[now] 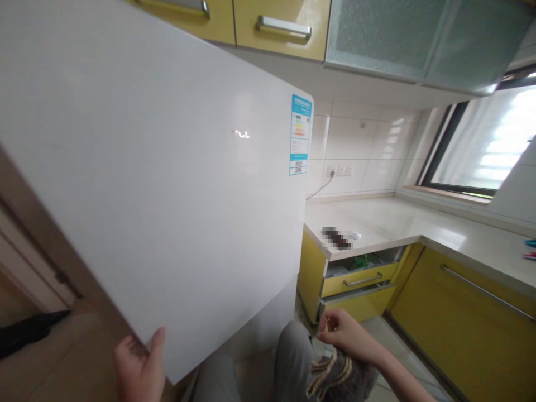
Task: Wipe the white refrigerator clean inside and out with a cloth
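Observation:
A white fridge door (159, 184) fills the left and middle of the view, with a blue energy label (300, 134) near its upper right corner. My left hand (140, 368) grips the door's lower left corner, thumb on the front face and fingers behind the edge. My right hand (341, 332) hovers low at the right of the door with fingers loosely curled, holding nothing that I can see. It hangs above a brown, striped furry thing (335, 377) on my grey-trousered lap (288, 357).
A pale L-shaped countertop (389, 223) runs right of the fridge, over yellow cabinets with two partly open drawers (360, 279). A small dark item (336, 238) lies on the counter. Yellow and frosted-glass wall cupboards hang above; a window (486, 145) is at the right.

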Demonstrator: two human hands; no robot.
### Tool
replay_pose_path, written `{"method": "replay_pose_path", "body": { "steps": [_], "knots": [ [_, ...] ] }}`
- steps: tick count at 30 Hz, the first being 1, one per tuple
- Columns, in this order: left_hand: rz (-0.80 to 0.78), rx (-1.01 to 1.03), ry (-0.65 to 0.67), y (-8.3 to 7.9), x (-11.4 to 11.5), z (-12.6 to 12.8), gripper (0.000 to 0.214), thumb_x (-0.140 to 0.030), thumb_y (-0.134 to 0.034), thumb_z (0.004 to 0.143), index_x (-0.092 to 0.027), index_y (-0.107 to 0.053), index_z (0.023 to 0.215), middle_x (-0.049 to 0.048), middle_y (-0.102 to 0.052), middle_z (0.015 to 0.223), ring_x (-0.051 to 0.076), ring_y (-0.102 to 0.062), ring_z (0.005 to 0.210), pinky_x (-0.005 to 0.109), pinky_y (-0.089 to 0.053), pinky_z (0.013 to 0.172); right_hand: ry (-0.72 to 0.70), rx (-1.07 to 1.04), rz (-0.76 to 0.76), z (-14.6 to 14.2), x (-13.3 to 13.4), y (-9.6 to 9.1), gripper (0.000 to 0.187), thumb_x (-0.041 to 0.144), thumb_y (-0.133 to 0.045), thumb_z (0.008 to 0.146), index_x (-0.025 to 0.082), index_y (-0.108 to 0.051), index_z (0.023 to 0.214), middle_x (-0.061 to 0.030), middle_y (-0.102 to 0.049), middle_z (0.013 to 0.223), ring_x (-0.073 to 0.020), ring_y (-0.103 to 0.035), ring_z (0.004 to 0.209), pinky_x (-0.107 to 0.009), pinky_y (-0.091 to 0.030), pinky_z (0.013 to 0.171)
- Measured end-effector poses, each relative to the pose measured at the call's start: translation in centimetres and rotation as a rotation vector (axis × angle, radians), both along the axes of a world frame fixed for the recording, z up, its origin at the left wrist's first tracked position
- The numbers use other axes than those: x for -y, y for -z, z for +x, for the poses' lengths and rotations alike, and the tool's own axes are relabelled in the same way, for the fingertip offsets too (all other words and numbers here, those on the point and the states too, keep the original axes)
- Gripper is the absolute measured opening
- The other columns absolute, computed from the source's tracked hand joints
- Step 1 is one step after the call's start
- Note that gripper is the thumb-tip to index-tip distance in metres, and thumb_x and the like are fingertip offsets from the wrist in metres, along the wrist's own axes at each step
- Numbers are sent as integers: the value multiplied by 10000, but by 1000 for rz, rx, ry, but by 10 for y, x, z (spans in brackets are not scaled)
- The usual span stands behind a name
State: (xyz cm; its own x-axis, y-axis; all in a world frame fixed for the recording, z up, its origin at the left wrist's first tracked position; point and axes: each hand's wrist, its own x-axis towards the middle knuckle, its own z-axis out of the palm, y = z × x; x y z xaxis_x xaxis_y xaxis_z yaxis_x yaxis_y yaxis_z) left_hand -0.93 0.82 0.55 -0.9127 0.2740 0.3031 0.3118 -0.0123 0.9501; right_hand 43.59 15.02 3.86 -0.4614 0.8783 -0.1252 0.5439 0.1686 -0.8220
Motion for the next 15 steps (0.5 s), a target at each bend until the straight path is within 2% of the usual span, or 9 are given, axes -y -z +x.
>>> {"method": "replay_pose_path", "body": {
  "steps": [3, 5, 7, 9, 10, 12, 15],
  "knots": [
    [-60, -20, 15, -10, -27, -26, 604, -603, -708, 723, -178, -536, 1116, 105, -646, 1091, 339, -641, 1109, 577, -497, 1082, -3, -2, 30, -2, -1, -2, 162, 312, -715, 718, 176, -631, 739, 48, -512, 590, -107, -445, 596, -232, -274, 565],
    [-121, -54, 50, -9, -46, -39, 665, -607, -631, 797, -145, -529, 1264, 180, -630, 1273, 389, -594, 1272, 598, -444, 1149, 1, 2, 44, -3, -1, -2, 161, 315, -701, 713, 178, -624, 747, 44, -520, 605, -114, -461, 610, -234, -291, 574],
    [-166, -94, 83, -4, -65, -47, 816, -608, -558, 865, -75, -429, 1470, 266, -507, 1506, 420, -470, 1454, 593, -359, 1232, 7, -5, 52, -3, 0, 0, 163, 315, -694, 702, 179, -618, 751, 39, -531, 623, -120, -478, 627, -235, -307, 585],
    [-190, -144, 126, 4, -83, -53, 948, -594, -519, 907, -7, -263, 1605, 306, -307, 1669, 411, -300, 1582, 553, -259, 1302, 13, -26, 59, -3, 0, 4, 170, 321, -697, 697, 183, -611, 745, 33, -543, 641, -125, -491, 644, -233, -318, 594],
    [-204, -167, 152, 8, -91, -56, 977, -578, -514, 916, 10, -207, 1634, 303, -226, 1711, 396, -225, 1616, 528, -214, 1323, 17, -39, 64, -3, 0, 5, 184, 334, -707, 699, 185, -607, 736, 30, -547, 647, -127, -495, 653, -232, -324, 599],
    [-244, -188, 210, 15, -105, -64, 940, -524, -500, 930, 6, -207, 1650, 268, -157, 1749, 356, -139, 1646, 481, -151, 1344, 25, -67, 79, -4, -1, 6, 245, 390, -734, 715, 188, -595, 711, 26, -550, 647, -130, -495, 663, -229, -340, 607],
    [-315, -134, 326, 21, -119, -80, 787, -423, -443, 953, -24, -323, 1621, 222, -260, 1739, 303, -198, 1639, 440, -163, 1340, 15, -106, 93, -6, -1, 1, 400, 546, -737, 764, 188, -579, 679, 18, -540, 637, -138, -493, 668, -235, -375, 623]
  ]
}}
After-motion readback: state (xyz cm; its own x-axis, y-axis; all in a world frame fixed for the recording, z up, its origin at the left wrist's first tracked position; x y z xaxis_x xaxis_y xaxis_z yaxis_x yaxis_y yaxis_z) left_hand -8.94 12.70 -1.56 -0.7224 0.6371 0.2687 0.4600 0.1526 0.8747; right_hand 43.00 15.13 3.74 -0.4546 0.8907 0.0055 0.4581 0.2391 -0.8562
